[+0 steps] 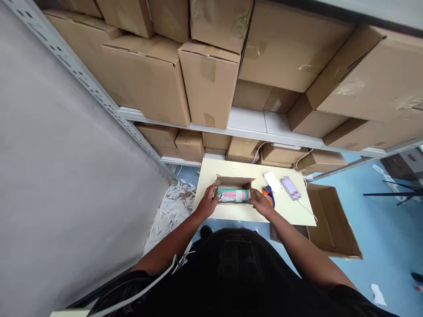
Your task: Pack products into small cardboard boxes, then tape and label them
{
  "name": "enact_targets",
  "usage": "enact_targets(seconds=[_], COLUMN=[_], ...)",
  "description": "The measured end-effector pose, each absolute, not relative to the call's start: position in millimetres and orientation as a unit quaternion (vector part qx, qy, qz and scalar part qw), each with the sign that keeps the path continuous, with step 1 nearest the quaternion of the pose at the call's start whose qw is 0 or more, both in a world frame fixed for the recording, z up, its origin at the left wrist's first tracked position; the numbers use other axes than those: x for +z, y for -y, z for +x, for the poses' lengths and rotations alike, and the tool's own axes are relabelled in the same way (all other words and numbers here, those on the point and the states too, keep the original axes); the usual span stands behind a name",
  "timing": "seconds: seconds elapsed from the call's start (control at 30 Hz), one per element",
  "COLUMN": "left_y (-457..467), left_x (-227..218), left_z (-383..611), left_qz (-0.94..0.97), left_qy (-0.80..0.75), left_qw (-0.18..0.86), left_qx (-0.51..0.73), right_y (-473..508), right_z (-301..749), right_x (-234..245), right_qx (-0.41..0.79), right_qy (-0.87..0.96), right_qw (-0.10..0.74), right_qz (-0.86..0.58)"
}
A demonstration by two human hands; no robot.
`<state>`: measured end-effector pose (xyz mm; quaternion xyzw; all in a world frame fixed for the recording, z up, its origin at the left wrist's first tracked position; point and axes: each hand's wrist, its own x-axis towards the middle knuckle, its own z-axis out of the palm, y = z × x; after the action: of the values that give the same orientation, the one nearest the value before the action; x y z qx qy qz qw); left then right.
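Observation:
A small open cardboard box (235,181) lies on the pale yellow table, directly in front of me. Inside it is a pink and green package (230,195) with a white label near its right end, and whitish paper-like filling shows around it. My left hand (210,201) grips the box's left end, fingers curled over the rim close to the package. At the opposite end my right hand (259,202) is closed on the box's right edge, its fingertips by the package's end. An orange and blue tape dispenser (269,194) sits just beside my right hand.
The table (228,214) also bears a white paper (271,181) and a blurred purple phone-like item (291,188) with a cable. Shelves of cardboard boxes (209,83) rise behind. Shredded paper (168,215) covers the floor at left; a large open carton (333,224) stands at right.

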<state>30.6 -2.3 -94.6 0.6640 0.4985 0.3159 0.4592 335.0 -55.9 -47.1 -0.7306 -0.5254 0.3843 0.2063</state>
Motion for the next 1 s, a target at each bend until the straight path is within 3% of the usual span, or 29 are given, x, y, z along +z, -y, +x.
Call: enact_targets(seconds=[0.37, 0.5, 0.73, 0.83, 1.0], left_y=[5.8, 6.9, 4.9, -9.8, -48.0], left_x=[-104.2, -96.4, -85.0, -77.7, -51.8], left_z=[22.4, 20.6, 25.4, 31.2, 44.4], left_qz=[0.724, 0.724, 0.72, 0.691, 0.652], left_qy=[-0.468, -0.475, -0.503, -0.539, -0.539], left_qw=[0.434, 0.437, 0.406, 0.38, 0.429], left_qx=[0.261, 0.244, 0.255, 0.296, 0.316], right_y=[75.9, 75.3, 68.0, 65.8, 58.1], right_z=[335.1, 339.3, 374.3, 371.9, 348.8], right_x=[-54.9, -61.0, -73.2, -77.9, -88.6], right_qx=[0.359, 0.276, 0.222, 0.198, 0.195], right_qy=[0.64, 0.687, 0.836, 0.825, 0.734], right_qw=[0.296, 0.319, 0.196, 0.19, 0.292], right_qz=[-0.611, -0.592, -0.462, -0.493, -0.582])
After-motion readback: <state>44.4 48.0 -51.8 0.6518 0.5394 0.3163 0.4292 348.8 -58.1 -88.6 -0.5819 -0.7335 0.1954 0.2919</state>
